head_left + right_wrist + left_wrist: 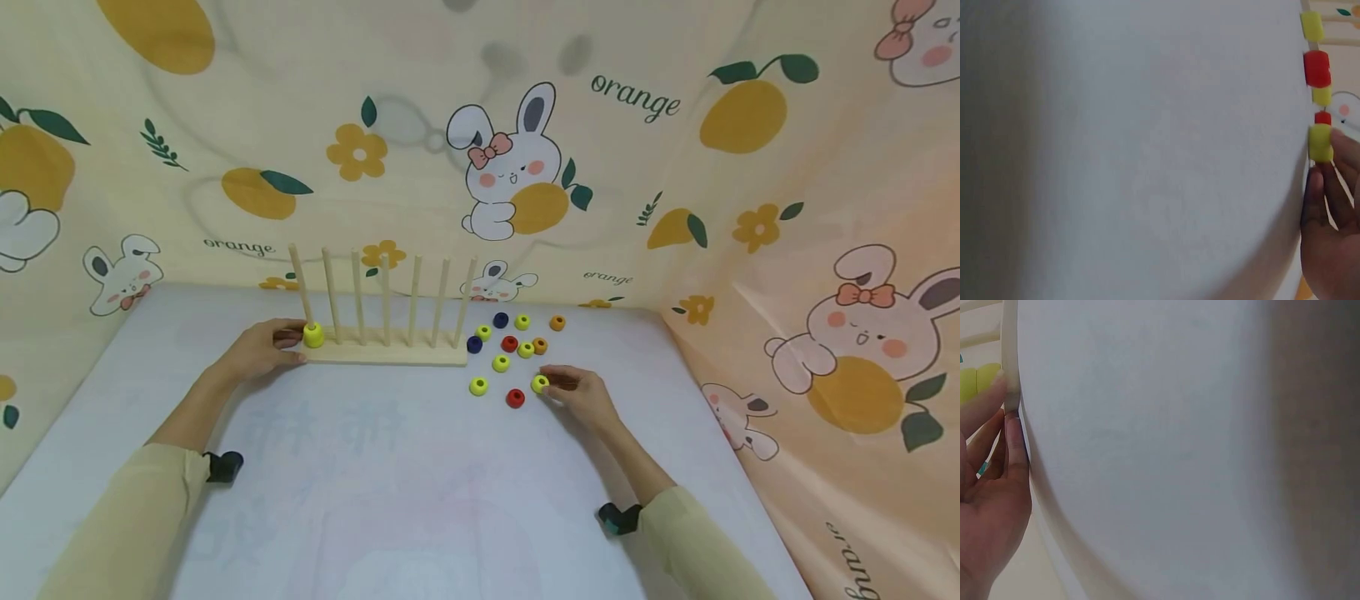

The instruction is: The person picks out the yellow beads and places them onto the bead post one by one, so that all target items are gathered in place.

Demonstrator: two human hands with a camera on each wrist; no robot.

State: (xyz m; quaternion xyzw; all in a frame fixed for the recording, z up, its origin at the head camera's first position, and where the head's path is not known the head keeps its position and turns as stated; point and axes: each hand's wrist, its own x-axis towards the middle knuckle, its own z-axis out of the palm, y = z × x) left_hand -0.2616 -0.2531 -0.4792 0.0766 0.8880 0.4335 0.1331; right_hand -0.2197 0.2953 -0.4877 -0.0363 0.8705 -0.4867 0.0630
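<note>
My left hand (255, 352) grips the left end of a wooden peg rack (390, 357), a flat base with several upright pegs in a row. In the left wrist view its thumb and fingers meet at the base's end. Yellow beads (312, 337) sit low on the leftmost peg, next to the fingers; two show stacked in the left wrist view. To the right, my right hand (591, 400) pinches a yellow bead (1319, 145) at the near right side of a loose group of beads. That bead is at table level; whether it touches the table cannot be told.
Loose round beads lie right of the rack: red (515, 399), dark blue (500, 320), orange (557, 322) and several other yellow ones (478, 387). The white tabletop (390, 500) meets a printed cloth (420, 50) at the back and sides.
</note>
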